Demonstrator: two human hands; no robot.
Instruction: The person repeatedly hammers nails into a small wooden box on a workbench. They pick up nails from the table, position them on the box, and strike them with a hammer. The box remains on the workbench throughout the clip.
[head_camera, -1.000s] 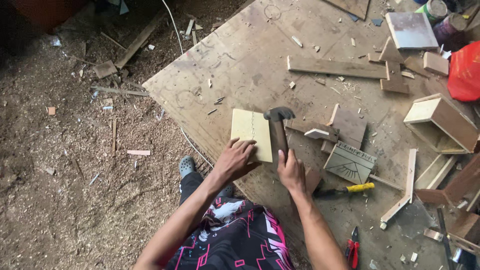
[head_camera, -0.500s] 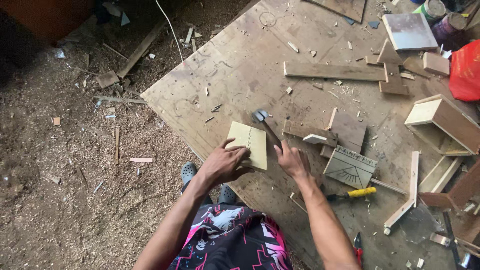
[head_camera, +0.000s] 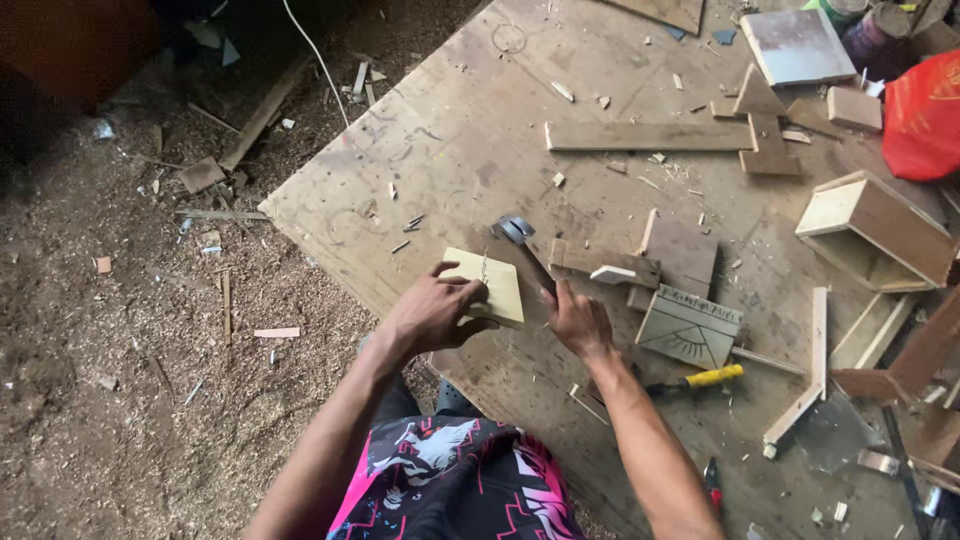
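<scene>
Left hand (head_camera: 432, 315) fingers pinch a nail (head_camera: 484, 268) upright on a pale wood block (head_camera: 487, 285); right hand (head_camera: 580, 322) fingers grip a hammer (head_camera: 522, 246).

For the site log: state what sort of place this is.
Probably a rough woodworking shop: sawdust covers the ground, offcuts litter the plywood sheet, and the right hand grips a hammer.

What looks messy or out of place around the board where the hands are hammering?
Plenty: offcuts and nails are strewn over the plywood sheet, and sawdust covers the ground. The left hand steadies a pale wooden block while the right hand holds the hammer.
</scene>
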